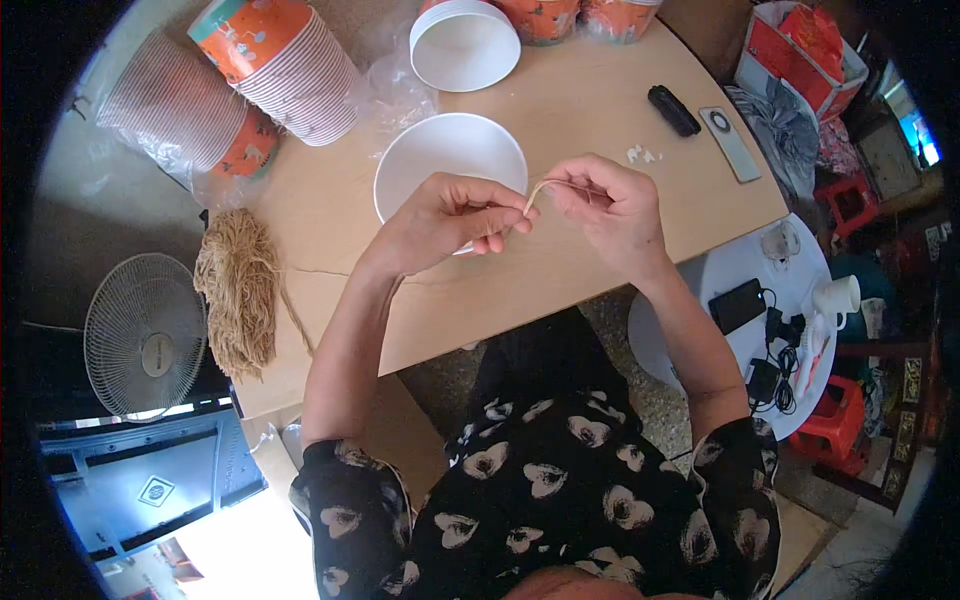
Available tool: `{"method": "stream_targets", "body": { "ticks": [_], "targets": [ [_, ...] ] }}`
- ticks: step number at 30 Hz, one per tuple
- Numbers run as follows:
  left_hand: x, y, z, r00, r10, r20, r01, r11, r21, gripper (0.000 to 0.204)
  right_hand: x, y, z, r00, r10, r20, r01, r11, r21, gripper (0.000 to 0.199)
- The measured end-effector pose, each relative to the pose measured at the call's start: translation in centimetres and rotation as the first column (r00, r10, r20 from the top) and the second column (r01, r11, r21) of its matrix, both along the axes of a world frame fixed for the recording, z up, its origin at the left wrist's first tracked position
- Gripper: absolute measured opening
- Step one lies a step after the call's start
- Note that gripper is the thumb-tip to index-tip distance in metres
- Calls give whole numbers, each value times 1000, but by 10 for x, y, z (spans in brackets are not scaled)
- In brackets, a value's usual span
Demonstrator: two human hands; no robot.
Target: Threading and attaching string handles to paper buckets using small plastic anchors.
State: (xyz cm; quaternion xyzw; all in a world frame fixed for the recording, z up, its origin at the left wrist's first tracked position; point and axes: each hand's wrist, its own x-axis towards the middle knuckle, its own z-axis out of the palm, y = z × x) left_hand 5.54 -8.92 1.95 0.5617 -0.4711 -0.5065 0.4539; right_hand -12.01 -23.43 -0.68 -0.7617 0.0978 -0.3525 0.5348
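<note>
Thin tan twine strand (pixel 556 184), pinched between both hands above white round paper bowl (pixel 450 150) on light wooden tabletop (pixel 590 100). Left hand (pixel 455 218) closed, thumb and forefinger nipping one end; right hand (pixel 610 205) closed likewise on the other, short span taut between. Judged light, limp, slightly rough, prone to fraying; best gripped near the ends with fingertips. Loose bundle of tan fibre (pixel 238 290) at table's left edge; stacked orange-and-white paper bowls (pixel 290 60) beyond; black remote (pixel 673 110) to the right.

red package (pixel 800 50) at table's far-right
</note>
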Motion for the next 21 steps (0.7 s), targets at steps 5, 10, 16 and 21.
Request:
{"method": "stream_targets", "body": {
  "ticks": [5, 10, 16, 21],
  "targets": [
    [-4, -1, -5, 988, 136, -76, -139, 989, -44, 23, 3, 3, -7, 1000, 13, 29, -16, 994, 104, 6],
    [-9, -1, -8, 971, 233, -60, -238, 965, -113, 29, 3, 4, -9, 995, -6, -95, 10, 999, 38, 7],
    [-8, -2, -8, 975, 220, -2, -219, 968, -124, 36, 2, 5, -5, 975, 4, -223, -22, 997, -80, 10],
    [-9, 0, -11, 963, 253, 97, -229, 951, -208, 34, 5, 6, -6, 983, 27, -182, -41, 996, -74, 11]
  ]
}}
